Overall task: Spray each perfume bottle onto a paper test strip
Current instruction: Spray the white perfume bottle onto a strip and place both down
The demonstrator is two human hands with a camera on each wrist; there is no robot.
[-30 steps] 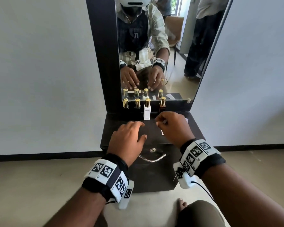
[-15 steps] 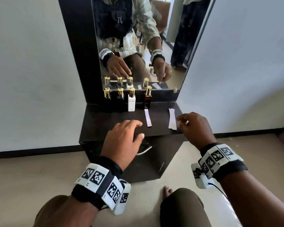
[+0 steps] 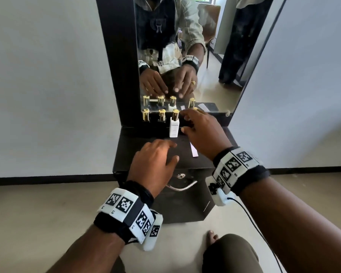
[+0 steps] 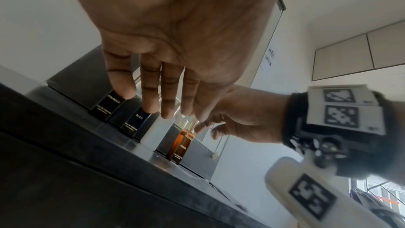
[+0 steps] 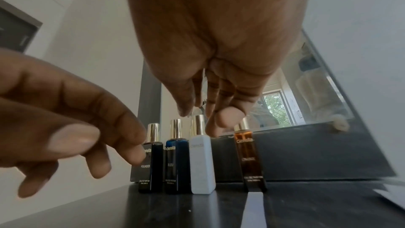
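Observation:
Four gold-capped perfume bottles stand in a row against the mirror: black point(image 5: 151, 166), blue point(image 5: 175, 164), white point(image 3: 174, 127) point(image 5: 202, 164) and amber point(image 5: 251, 159) point(image 4: 181, 143). A white paper strip point(image 3: 194, 151) point(image 5: 255, 209) lies flat in front of the amber bottle. My right hand point(image 3: 185, 123) point(image 5: 206, 115) reaches over the white and amber caps with fingers extended and holds nothing; in the head view it hides the amber bottle. My left hand point(image 3: 165, 152) point(image 4: 164, 101) hovers open over the shelf's front, fingers straight.
The black vanity shelf point(image 3: 138, 138) is narrow, with white walls on both sides and a mirror point(image 3: 215, 56) behind the bottles. A drawer handle point(image 3: 183, 187) sits below the front edge. Another paper edge point(image 5: 390, 195) lies at the shelf's right. My foot point(image 3: 212, 236) is on the floor.
My right hand has moved from the shelf's right edge, beside a second strip, left and forward to the bottle caps. The left hand has stayed over the shelf front.

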